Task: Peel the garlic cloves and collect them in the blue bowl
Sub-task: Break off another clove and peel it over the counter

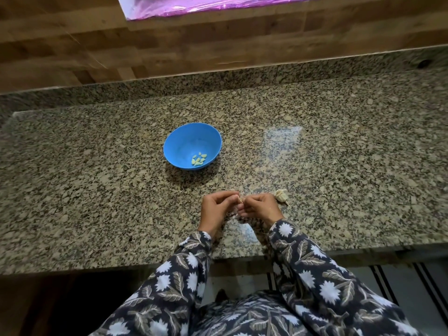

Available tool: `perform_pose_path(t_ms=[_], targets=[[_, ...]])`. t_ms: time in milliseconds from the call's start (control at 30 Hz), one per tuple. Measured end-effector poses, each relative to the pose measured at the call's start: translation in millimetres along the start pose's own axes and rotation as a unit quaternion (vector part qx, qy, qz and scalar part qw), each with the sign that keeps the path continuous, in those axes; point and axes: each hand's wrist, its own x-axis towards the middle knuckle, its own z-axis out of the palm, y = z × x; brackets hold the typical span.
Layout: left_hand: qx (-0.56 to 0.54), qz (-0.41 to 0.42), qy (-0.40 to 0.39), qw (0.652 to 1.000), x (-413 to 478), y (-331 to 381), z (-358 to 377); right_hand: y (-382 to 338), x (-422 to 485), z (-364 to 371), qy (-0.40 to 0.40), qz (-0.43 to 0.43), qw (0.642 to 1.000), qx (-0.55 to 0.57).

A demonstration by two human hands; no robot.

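A blue bowl (179,139) stands on the granite counter (97,190) with several peeled cloves (199,159) in its bottom. Below and to the right of the bowl, my left hand (216,209) and my right hand (260,206) meet above the counter, fingers curled, pinching one small garlic clove (240,200) between them. Only a bit of its papery skin shows between the fingertips. The rest of the garlic bulb (281,195) lies on the counter just right of my right hand.
A wood-panelled wall (169,44) rises behind the counter, with a shiny purple sheet (218,6) at the top. The counter's front edge (145,265) runs just below my wrists. A few skin scraps (234,215) lie under my hands.
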Motion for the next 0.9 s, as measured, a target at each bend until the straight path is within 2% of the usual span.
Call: perform_pose_path(t_ms=[133, 233, 367, 533, 900], targets=[[-0.210, -0.099, -0.016, 0.973, -3, 4, -5, 2, 1, -1, 0.020, -0.003, 1.000, 0.014], [-0.272, -0.131, -0.018, 0.953, -4, 8, -9, 5, 1, -1, 0.078, -0.012, 0.997, -0.006], [-0.222, -0.133, -0.022, 0.966, -7, 7, -8, 11, 4, -1, 0.110, -0.044, 0.983, -0.142], [-0.172, -0.116, 0.006, 0.978, -7, 7, -3, 11, 5, 2, 0.122, -0.136, 0.926, -0.330], [-0.072, -0.062, 0.024, 0.995, -5, 10, -2, -1, -6, 7, 0.106, -0.196, 0.880, -0.419]])
